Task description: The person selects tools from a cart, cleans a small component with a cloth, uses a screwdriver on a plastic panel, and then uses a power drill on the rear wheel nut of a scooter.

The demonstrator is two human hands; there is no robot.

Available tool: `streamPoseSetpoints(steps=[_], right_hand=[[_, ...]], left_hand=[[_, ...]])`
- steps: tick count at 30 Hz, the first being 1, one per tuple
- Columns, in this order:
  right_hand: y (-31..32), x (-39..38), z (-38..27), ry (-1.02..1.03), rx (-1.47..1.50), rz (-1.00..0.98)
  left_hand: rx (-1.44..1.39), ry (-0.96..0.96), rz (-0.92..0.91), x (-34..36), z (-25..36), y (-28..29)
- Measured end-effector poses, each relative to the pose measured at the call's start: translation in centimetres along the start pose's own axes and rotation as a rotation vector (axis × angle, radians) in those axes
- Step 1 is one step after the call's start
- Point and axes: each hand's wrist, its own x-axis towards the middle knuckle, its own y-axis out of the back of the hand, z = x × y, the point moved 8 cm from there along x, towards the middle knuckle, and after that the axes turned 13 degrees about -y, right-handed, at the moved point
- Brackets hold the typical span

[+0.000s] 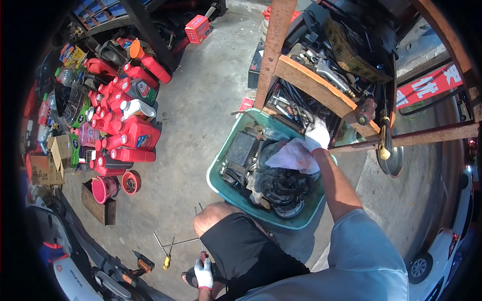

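My right hand (pixel 317 135), in a white glove, reaches into a rack compartment of loose metal tools (pixel 283 103). Its fingers curl in among them; whatever they grip is too unclear to name. Low down by my knee, my gloved left hand (pixel 204 279) is closed around a screwdriver (pixel 203 256) with a dark red handle, its shaft pointing up and away. A yellow-handled screwdriver (pixel 167 262) lies on the floor to its left, against a T-handle wrench (pixel 159 244). Below my right forearm stands a green tub (pixel 213 178) of greasy parts, a stained pale cloth (pixel 293 156) on top.
Red oil bottles (pixel 138 133) crowd the left side, with a pink bucket (pixel 104 189) and a wooden box (pixel 95 203) in front. A cordless drill (pixel 144 263) lies at lower left. The rusty rack frame (pixel 273 50) rises beside my right arm; a pan (pixel 394 163) hangs from it.
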Motion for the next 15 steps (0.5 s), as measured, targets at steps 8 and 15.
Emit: streamPoseSetpoints(steps=[8,15], right_hand=[[0.3,-0.3,-0.1,-0.051,0.017,-0.027],[0.5,0.0,-0.2,0.014,0.042,0.024]], left_hand=[[0.024,0.005,-0.007,0.0,-0.6,0.0],[0.054,-0.055,0.017,0.2,-1.9,0.4]])
